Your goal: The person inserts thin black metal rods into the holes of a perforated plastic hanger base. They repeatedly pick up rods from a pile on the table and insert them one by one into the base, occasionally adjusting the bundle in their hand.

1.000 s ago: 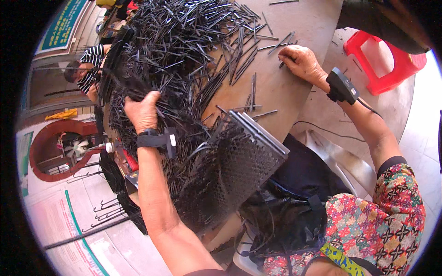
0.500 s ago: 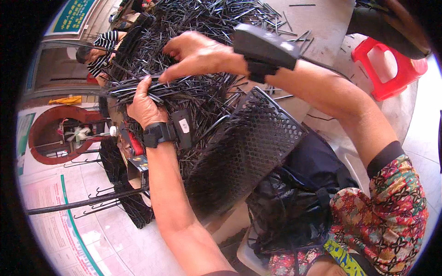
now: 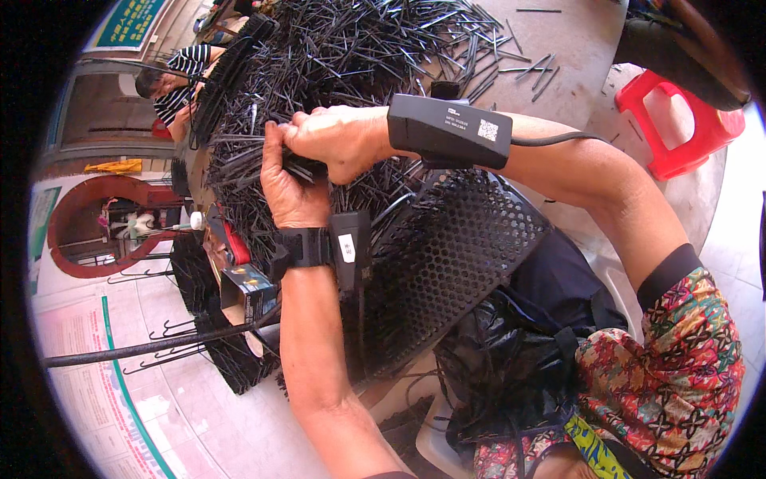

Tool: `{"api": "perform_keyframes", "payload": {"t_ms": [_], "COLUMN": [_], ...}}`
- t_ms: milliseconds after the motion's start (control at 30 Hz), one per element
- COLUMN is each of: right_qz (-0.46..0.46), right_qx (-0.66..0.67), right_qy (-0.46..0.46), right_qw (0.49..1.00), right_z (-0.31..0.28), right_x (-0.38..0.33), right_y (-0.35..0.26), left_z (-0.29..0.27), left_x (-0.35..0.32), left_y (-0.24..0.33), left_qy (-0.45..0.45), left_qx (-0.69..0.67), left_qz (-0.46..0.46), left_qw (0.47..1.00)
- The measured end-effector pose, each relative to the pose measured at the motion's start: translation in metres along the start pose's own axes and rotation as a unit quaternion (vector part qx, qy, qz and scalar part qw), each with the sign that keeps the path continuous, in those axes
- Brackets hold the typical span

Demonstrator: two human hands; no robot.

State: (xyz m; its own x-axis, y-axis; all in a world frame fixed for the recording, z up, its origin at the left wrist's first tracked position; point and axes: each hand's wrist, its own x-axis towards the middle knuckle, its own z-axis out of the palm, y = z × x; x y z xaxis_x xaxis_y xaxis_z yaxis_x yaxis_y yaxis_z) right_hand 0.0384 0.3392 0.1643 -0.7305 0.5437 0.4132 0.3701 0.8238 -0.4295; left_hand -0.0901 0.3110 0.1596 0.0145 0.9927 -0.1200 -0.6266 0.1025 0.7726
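- Perforated black panel (image 3: 459, 247): right of left forearm.
- Left hand (image 3: 295, 184): fingers curled round black strips (image 3: 239, 164).
- Right hand (image 3: 343, 144): fingers bent, at left fingertips; hold hidden, cannot tell.
- Strip pile (image 3: 335, 56): on table (image 3: 570, 40), beyond hands.

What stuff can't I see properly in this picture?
All in the head view:
Right hand: its own back hides most of its fingers.
Black sticks in the left hand: partly covered by fingers, too jumbled to count.
Stick pile: cut off by the top edge.
Red stool: partly behind a dark shape.
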Motion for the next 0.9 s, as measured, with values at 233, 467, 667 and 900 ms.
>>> {"api": "perform_keyframes", "payload": {"t_ms": [233,467,667,900], "right_qz": [0.007,0.02,-0.1,0.005], "right_qx": [-0.008,0.056,0.039,0.06], "right_qy": [0.02,0.005,0.043,0.043], "right_qw": [1.0,0.998,0.993,0.997], "right_z": [0.005,0.002,0.0,-0.012], "right_x": [-0.019,-0.035,-0.048,-0.088], "right_y": [-0.003,0.012,0.033,0.093], "left_z": [-0.003,-0.007,-0.023,-0.048], "left_x": [0.001,0.005,0.015,0.014], "left_y": [0.003,0.008,0.004,0.037], "left_qy": [0.12,0.18,0.15,0.213], "left_qx": [0.028,0.042,0.012,0.044], "left_qz": [0.021,0.06,0.041,0.036], "left_qw": [0.992,0.981,0.988,0.975]}}
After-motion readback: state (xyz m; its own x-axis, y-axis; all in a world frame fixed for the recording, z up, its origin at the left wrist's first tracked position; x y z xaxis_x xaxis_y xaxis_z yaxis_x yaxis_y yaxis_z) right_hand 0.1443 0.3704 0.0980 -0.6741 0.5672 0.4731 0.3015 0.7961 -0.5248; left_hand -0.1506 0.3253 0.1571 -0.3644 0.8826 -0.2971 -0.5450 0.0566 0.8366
